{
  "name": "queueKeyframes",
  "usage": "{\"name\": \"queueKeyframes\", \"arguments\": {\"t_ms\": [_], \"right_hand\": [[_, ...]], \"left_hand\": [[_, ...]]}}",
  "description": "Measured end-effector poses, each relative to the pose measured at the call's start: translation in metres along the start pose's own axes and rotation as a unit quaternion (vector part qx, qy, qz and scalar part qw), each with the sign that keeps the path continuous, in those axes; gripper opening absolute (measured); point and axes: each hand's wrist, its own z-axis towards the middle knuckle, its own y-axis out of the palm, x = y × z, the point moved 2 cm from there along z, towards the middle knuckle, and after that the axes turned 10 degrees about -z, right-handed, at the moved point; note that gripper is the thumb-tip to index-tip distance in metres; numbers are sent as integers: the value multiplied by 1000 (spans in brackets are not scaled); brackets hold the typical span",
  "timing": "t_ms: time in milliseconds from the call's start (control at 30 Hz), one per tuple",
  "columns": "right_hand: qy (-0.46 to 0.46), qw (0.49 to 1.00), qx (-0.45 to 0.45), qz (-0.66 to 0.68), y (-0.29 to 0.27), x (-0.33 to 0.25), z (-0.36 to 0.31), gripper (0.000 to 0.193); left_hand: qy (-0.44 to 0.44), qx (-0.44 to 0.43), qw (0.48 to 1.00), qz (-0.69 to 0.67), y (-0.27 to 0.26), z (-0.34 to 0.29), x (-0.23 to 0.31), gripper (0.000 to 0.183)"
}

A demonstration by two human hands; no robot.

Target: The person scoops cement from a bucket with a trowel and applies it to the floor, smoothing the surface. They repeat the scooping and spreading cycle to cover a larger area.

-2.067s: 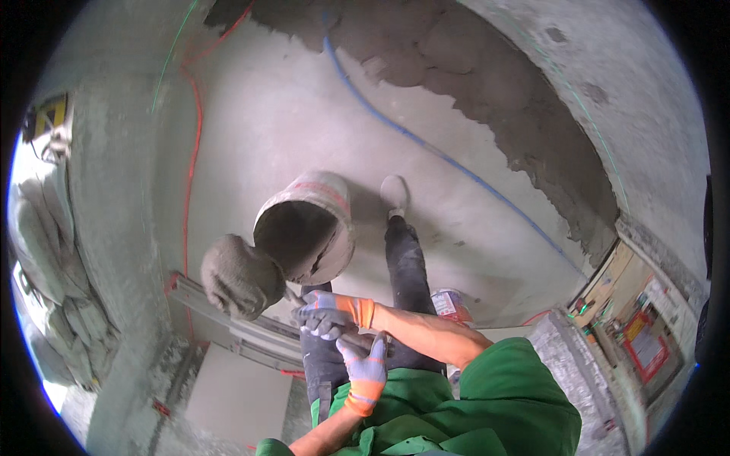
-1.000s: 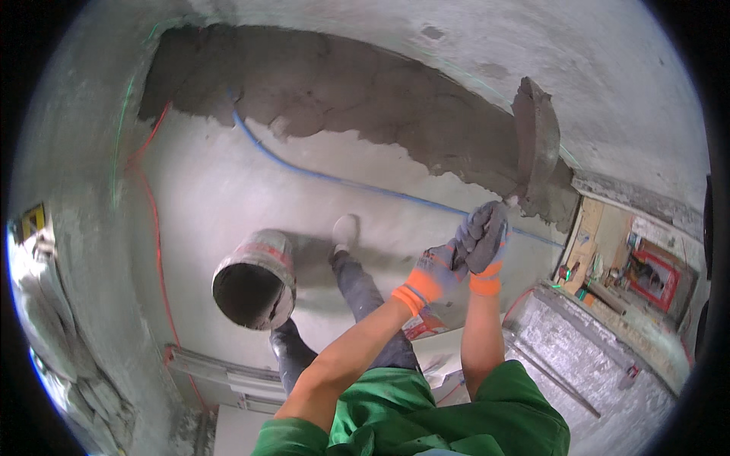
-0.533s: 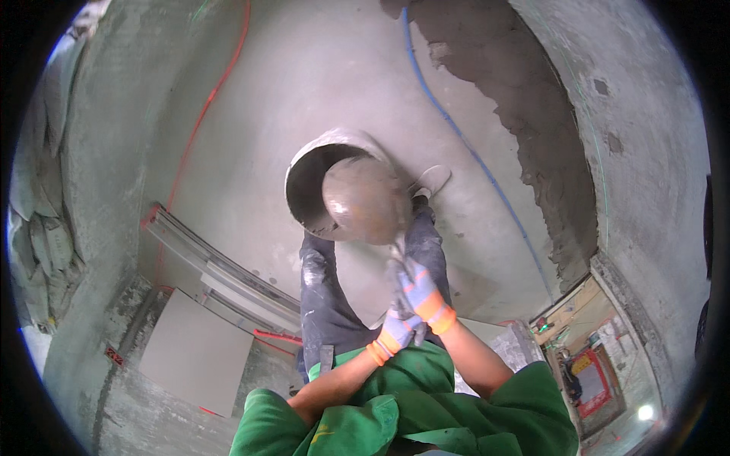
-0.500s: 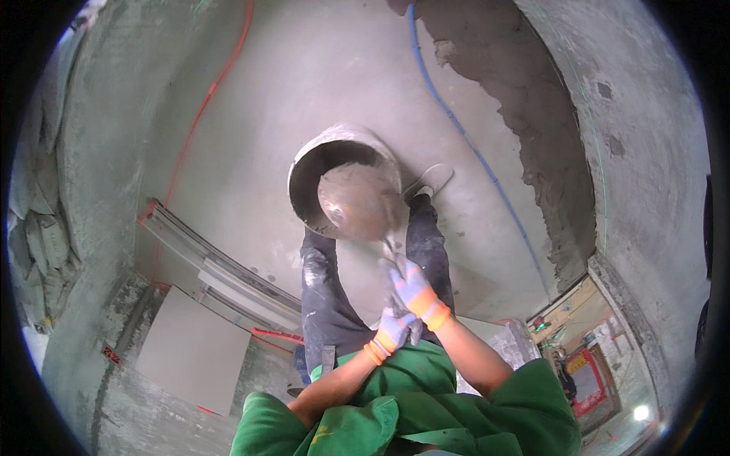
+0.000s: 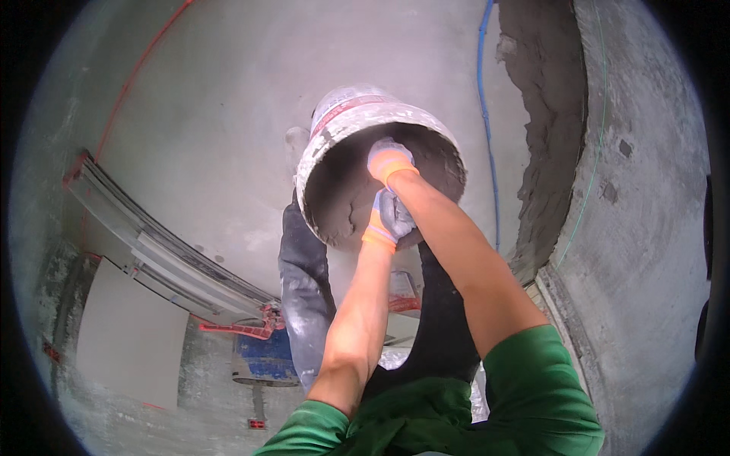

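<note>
A white bucket (image 5: 334, 129) smeared with grey mortar stands on the concrete floor between my feet, with wet mortar (image 5: 342, 205) inside. My right hand (image 5: 389, 158), in a grey glove with an orange cuff, reaches down into the bucket; its fingers are hidden against the mortar. My left hand (image 5: 391, 219), gloved the same way, is closed at the bucket's near rim, just below the right wrist. Whether a tool is in either hand does not show.
A long metal straightedge (image 5: 152, 243) lies on the floor at left, beside a grey board (image 5: 129, 334). A blue and red object (image 5: 262, 357) sits by my left leg. A blue hose (image 5: 487, 114) and a rough mortar patch (image 5: 547, 114) run along the wall at right.
The round mortar-laden tool held above the bucket is no longer in sight. Both hands have gone down to the bucket, the right one into it. The view has tilted closer over the bucket.
</note>
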Motion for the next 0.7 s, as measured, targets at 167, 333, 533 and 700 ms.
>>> {"name": "queueKeyframes", "arguments": {"t_ms": [167,333,533,700], "right_hand": [[39,997,-45,55,26,17,14,28],[-23,992,-95,82,70,12,14,33],[-75,952,-197,224,142,4,17,33],[-149,861,-376,308,132,12,-30,25]], "left_hand": [[-135,27,969,-206,8,6,-10,12],[-59,45,994,80,10,-19,-3,24],[-321,32,933,-159,12,-54,-17,16],[-480,147,822,-270,14,-74,27,21]]}}
